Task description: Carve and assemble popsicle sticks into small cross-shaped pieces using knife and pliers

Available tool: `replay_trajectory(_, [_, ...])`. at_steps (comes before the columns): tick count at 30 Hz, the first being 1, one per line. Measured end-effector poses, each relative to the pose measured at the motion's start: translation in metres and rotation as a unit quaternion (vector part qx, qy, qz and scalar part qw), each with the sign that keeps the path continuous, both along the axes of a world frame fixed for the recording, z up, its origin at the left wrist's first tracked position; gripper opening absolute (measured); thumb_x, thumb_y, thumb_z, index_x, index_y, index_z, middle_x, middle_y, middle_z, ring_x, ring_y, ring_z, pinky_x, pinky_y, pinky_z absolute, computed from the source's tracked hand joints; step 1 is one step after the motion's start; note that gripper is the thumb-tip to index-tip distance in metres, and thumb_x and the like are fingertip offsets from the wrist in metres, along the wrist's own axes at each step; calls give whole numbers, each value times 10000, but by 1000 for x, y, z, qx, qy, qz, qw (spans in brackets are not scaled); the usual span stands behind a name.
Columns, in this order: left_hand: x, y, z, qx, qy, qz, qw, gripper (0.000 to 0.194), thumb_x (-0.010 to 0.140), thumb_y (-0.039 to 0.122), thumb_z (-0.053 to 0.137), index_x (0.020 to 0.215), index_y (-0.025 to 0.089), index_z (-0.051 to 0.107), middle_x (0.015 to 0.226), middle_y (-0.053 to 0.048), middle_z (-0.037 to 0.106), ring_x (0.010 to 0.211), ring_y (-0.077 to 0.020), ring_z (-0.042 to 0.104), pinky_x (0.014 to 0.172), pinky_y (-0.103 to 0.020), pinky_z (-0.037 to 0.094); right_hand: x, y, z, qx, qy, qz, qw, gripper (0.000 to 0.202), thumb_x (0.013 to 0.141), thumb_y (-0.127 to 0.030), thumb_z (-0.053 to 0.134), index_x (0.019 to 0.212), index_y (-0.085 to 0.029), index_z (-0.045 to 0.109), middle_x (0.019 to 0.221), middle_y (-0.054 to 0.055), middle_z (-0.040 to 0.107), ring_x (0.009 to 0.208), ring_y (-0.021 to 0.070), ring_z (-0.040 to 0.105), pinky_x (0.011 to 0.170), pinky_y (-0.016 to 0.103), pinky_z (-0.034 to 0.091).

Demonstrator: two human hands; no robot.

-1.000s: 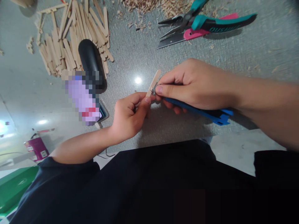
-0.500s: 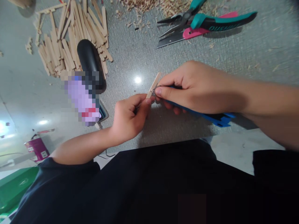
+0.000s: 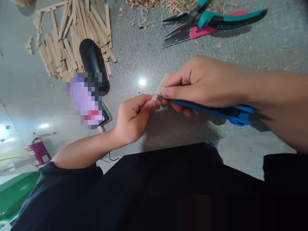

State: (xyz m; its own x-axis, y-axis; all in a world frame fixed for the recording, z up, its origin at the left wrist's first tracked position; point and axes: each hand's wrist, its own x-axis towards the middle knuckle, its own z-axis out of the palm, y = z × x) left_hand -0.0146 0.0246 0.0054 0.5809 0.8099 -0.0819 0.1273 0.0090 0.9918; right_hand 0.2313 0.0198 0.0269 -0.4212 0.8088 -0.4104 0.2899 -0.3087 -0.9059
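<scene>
Between the thumb and fingers of my left hand (image 3: 136, 117) is the lower end of a short wooden craft stick (image 3: 161, 85), tilted up to the right. My right hand (image 3: 199, 85) is closed around a blue utility knife (image 3: 211, 112), its thumb near the blade end. The blade side meets the stick close to my left fingertips; the exact contact is partly hidden by my fingers. The knife's rear end sticks out below my right wrist.
Pliers with teal-and-black handles (image 3: 231, 23) lie over a pink-handled blade (image 3: 203, 31) at the back. Wood shavings (image 3: 183, 7) are heaped behind. At left are many craft sticks (image 3: 69, 53), a black case (image 3: 92, 62) and a pixelated phone-like object (image 3: 83, 99).
My right hand and the knife have shifted slightly up and to the right, showing more of the knife's rear. The stick has moved a little to the right; my left hand keeps its pinch.
</scene>
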Motion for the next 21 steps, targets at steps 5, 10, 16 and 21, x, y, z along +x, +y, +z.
replay_trajectory(5, [1,1,4,-64,-23,1,998,417,1129,542,743,958,169,816,634,29,561,554,-96,482,538,-256,415,-4,5,13,16,-30,9,999,390,1132,-189,664,760,-206,785,648,5,725,485,103,632,456,273,443])
replay_trajectory(10, [1,4,7,-80,-23,-2,997,442,1103,564,770,889,178,787,618,35,509,563,-103,446,544,-274,372,-4,-3,18,136,-40,-5,990,319,1104,-194,707,810,-233,824,620,-50,678,544,88,618,569,266,461])
replay_trajectory(16, [0,5,8,-86,-17,-4,996,459,1092,590,767,874,186,776,614,39,481,556,-104,402,534,-285,317,0,-8,20,192,-59,11,980,298,1131,-213,659,919,-244,866,681,-71,680,661,83,592,708,270,452])
replay_trajectory(21, [1,5,9,-80,-14,8,997,462,1082,591,774,858,187,777,597,45,459,550,-104,387,533,-291,309,-1,-8,9,264,-106,23,958,287,1145,-285,641,1081,-283,921,920,-52,853,783,107,632,787,297,450])
